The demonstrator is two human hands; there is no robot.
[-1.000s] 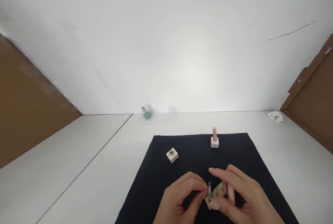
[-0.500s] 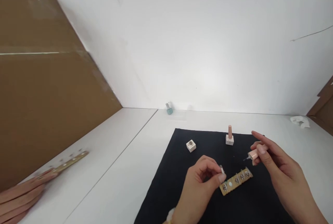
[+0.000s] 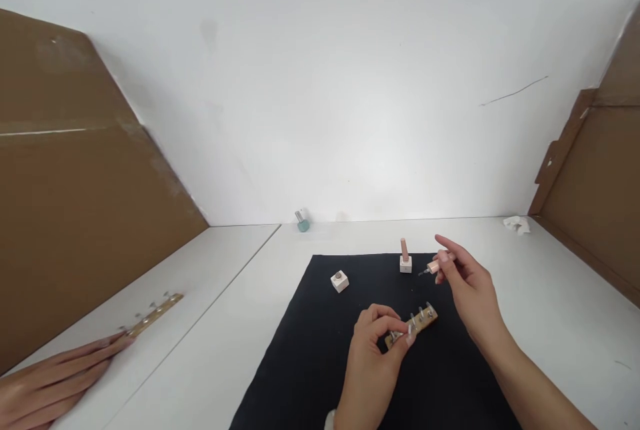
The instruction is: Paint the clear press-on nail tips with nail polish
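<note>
Between thumb and fingertips my left hand (image 3: 374, 357) pinches a small whitish nail tip (image 3: 411, 329), just over the tan strip (image 3: 425, 319), which carries several clear tips on metal stands. My right hand (image 3: 467, 283) grips the pink cap (image 3: 434, 266) of a polish brush, whose dark bristles point left, away from the nail tip. An open white bottle (image 3: 339, 281) stands tilted in view on the black cloth (image 3: 300, 363). Beyond the strip stands a closed white bottle with a pink cap (image 3: 405, 263).
A teal bottle (image 3: 303, 222) is by the back wall. Crumpled white tissue (image 3: 517, 225) lies at the back right. Cardboard panels (image 3: 90, 217) flank the table. At the left, another person's hand (image 3: 65, 377) touches a second strip (image 3: 155, 314) with tips.
The view has shifted, so most things appear further left. My right hand has moved the brush away from the strip toward the closed bottle. My left hand has lowered the nail tip to the strip.
</note>
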